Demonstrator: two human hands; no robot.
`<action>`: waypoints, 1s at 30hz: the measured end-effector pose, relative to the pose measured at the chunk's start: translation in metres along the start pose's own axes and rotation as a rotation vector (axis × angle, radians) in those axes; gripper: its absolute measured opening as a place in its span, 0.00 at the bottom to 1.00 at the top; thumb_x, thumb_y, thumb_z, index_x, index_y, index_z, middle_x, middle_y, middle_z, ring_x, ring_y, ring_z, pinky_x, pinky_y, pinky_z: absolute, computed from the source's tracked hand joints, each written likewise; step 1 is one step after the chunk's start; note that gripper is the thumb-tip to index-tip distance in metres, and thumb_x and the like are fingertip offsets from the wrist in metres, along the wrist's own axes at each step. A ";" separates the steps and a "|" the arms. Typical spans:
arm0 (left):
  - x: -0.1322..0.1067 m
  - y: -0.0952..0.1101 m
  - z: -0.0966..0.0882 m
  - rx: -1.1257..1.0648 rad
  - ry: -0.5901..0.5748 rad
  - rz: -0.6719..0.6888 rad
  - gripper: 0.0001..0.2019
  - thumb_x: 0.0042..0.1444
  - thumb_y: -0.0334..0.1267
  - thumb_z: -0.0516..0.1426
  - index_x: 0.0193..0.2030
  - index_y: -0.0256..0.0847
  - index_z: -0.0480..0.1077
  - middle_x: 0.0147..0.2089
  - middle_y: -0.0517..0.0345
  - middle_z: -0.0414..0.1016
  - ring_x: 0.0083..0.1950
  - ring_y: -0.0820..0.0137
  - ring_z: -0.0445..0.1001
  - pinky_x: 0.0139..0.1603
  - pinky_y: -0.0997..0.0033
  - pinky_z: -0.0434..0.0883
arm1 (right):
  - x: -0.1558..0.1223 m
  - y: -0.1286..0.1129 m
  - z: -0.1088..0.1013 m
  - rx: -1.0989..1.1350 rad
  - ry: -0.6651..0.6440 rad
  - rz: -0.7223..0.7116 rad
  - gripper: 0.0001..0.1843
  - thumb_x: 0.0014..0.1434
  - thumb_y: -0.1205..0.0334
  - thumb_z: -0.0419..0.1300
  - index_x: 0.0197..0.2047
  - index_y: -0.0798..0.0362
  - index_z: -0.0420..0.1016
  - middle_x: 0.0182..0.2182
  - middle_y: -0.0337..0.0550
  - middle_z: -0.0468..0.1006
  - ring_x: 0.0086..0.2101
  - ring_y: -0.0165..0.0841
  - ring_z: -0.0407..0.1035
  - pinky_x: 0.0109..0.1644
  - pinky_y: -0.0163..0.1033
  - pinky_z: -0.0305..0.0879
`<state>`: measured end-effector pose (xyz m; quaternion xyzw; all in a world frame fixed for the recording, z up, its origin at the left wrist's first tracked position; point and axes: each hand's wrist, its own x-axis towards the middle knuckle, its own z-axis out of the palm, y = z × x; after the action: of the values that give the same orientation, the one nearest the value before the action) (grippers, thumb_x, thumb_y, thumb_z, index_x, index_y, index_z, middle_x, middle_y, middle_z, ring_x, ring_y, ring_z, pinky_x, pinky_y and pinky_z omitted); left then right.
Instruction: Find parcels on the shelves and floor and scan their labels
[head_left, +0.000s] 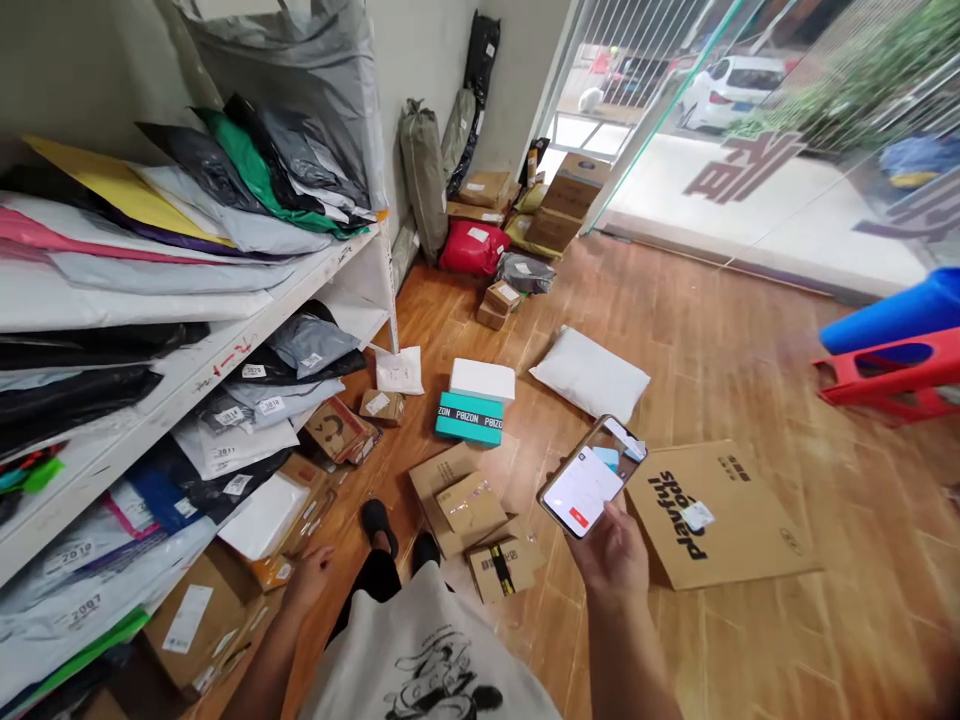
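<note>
My right hand (616, 558) is closed around the lower end of a smartphone (577, 495). Its lit screen faces me, mostly white with a small red button near the bottom and a camera-like picture at the top. On the left, my left hand (306, 585) hangs low beside the shelf with its fingers curled in and nothing seen in them. The nearest parcels to it are cardboard boxes (206, 610) and a white packet (264, 515) at the shelf's foot. Below the phone, a large flat cardboard carton (724, 515) lies on the floor.
White shelving (247, 340) full of bagged parcels runs along my left. A teal box (469, 418), stacked cartons (471, 505) and a white mailer bag (589, 372) lie on the wooden floor. A red stool (896, 378) stands right, near a glass door (750, 200). More parcels (474, 247) crowd the far corner.
</note>
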<state>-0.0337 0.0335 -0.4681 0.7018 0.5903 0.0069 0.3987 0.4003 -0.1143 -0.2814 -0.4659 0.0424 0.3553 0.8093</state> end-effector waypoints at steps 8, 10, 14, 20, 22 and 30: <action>-0.038 0.151 0.004 -0.394 -0.286 0.186 0.31 0.62 0.59 0.49 0.63 0.39 0.65 0.57 0.42 0.73 0.57 0.60 0.73 0.55 0.62 0.72 | -0.038 0.044 -0.006 -0.064 -0.115 0.090 0.27 0.35 0.68 0.73 0.42 0.45 0.75 0.33 0.35 0.84 0.32 0.39 0.77 0.36 0.43 0.73; -0.058 0.198 0.005 -0.653 -0.459 0.216 0.32 0.61 0.60 0.51 0.67 0.45 0.61 0.65 0.43 0.65 0.63 0.58 0.68 0.52 0.62 0.73 | -0.057 0.054 0.000 -0.061 -0.156 0.098 0.26 0.38 0.67 0.72 0.42 0.45 0.74 0.33 0.36 0.84 0.31 0.39 0.77 0.34 0.42 0.73; -0.103 0.247 0.014 -0.965 -0.714 0.225 0.39 0.58 0.66 0.52 0.71 0.56 0.49 0.71 0.46 0.56 0.63 0.52 0.68 0.48 0.55 0.75 | -0.098 0.067 0.005 -0.054 -0.217 0.075 0.20 0.45 0.62 0.68 0.44 0.46 0.73 0.36 0.37 0.84 0.32 0.39 0.77 0.35 0.42 0.73; -0.168 0.221 0.025 -1.164 -0.587 0.260 0.39 0.58 0.61 0.56 0.72 0.51 0.50 0.73 0.52 0.53 0.66 0.59 0.65 0.52 0.67 0.74 | -0.165 0.089 -0.007 -0.107 -0.277 0.006 0.18 0.45 0.64 0.68 0.42 0.48 0.73 0.36 0.37 0.83 0.34 0.39 0.74 0.34 0.39 0.69; -0.190 0.204 0.025 -1.135 -0.582 0.239 0.40 0.59 0.62 0.55 0.73 0.50 0.48 0.71 0.48 0.58 0.59 0.58 0.72 0.44 0.66 0.77 | -0.188 0.100 -0.013 -0.128 -0.293 -0.002 0.19 0.46 0.63 0.69 0.43 0.48 0.72 0.37 0.39 0.82 0.35 0.40 0.74 0.35 0.39 0.69; -0.264 0.141 0.027 -1.119 -0.535 0.213 0.35 0.62 0.58 0.51 0.71 0.46 0.49 0.64 0.40 0.66 0.49 0.54 0.78 0.25 0.67 0.77 | -0.271 0.129 -0.047 -0.160 -0.378 -0.010 0.12 0.51 0.59 0.63 0.41 0.47 0.71 0.34 0.35 0.79 0.34 0.38 0.72 0.37 0.39 0.67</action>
<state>0.0155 -0.1997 -0.2850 0.4192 0.3041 0.1784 0.8367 0.1317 -0.2560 -0.2931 -0.4541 -0.1410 0.4347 0.7648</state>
